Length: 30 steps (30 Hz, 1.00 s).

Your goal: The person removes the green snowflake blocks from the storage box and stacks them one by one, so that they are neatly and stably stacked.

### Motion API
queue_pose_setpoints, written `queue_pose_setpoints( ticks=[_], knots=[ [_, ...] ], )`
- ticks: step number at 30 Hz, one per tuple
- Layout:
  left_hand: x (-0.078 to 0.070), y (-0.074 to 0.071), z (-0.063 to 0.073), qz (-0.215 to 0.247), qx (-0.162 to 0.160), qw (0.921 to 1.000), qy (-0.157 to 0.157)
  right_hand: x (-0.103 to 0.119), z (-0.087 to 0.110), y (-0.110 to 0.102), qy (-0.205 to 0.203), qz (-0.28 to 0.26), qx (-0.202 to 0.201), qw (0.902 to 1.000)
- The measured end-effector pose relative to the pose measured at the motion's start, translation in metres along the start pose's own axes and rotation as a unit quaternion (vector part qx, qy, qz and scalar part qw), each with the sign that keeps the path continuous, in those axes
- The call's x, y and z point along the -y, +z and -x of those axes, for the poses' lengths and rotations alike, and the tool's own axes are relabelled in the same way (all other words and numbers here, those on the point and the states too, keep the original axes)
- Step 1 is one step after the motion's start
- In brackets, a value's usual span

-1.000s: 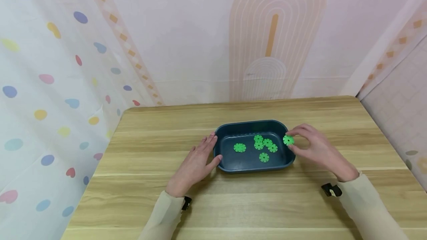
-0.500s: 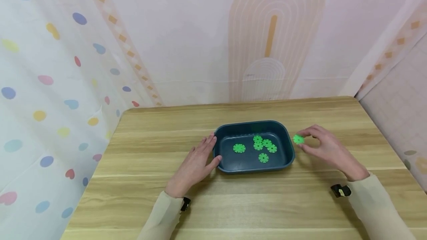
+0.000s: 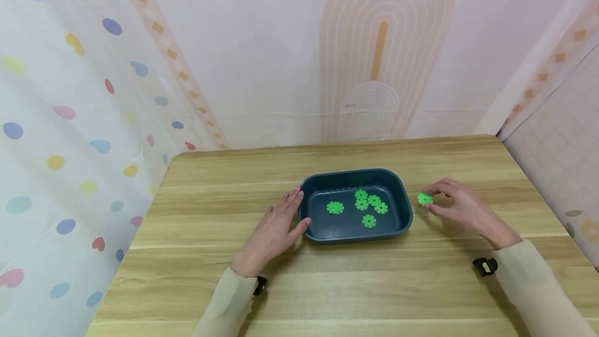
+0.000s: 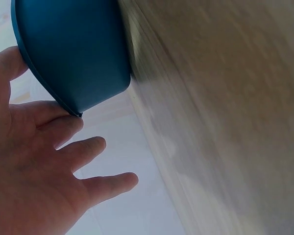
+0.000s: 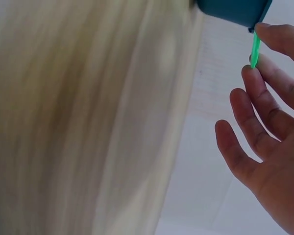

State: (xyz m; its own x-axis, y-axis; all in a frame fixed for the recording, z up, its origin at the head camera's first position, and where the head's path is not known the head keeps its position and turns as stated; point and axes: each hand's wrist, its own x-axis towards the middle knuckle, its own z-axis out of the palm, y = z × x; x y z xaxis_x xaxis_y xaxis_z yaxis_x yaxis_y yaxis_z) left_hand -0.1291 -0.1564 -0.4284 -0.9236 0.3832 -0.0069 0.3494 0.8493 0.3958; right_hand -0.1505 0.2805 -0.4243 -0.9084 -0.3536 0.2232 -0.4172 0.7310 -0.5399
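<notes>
The left hand [image 3: 271, 232], fingers extended, touches the tray [image 3: 343, 228]; beside it the right hand [image 3: 467, 211] pinches a disc [image 3: 424, 199] that its edge grip could let slip

The person wears long sleeves of plain, pale beige cloth. The left sleeve [image 3: 226, 303] and the right sleeve [image 3: 535, 287] both reach the wrist, lightly creased. The left hand [image 3: 271, 233] and the right hand [image 3: 465, 211] are bare. Beside each cuff sits something small and black: the left wrist piece [image 3: 260, 286] is partly hidden, the right wrist piece [image 3: 482, 268] blocky, with a pale yellowish patch. Finer markings are too small to read.
</notes>
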Motion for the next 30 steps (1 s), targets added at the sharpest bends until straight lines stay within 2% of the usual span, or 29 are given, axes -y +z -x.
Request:
queue_pose_setpoints(
  ticks=[10,18,30],
  knots=[
    [0.000,0.000,0.000,0.006,-0.002,1.0000,0.001,-0.014,-0.003,-0.002,0.016,0.000,0.057,0.9983],
    [0.001,0.000,0.000,-0.003,-0.003,1.0000,0.001,-0.022,-0.010,0.000,0.013,0.022,0.070,0.9972],
    [0.001,0.000,0.001,0.002,-0.005,1.0000,0.000,-0.026,-0.019,0.001,0.033,0.008,0.108,0.9935]
  ],
)
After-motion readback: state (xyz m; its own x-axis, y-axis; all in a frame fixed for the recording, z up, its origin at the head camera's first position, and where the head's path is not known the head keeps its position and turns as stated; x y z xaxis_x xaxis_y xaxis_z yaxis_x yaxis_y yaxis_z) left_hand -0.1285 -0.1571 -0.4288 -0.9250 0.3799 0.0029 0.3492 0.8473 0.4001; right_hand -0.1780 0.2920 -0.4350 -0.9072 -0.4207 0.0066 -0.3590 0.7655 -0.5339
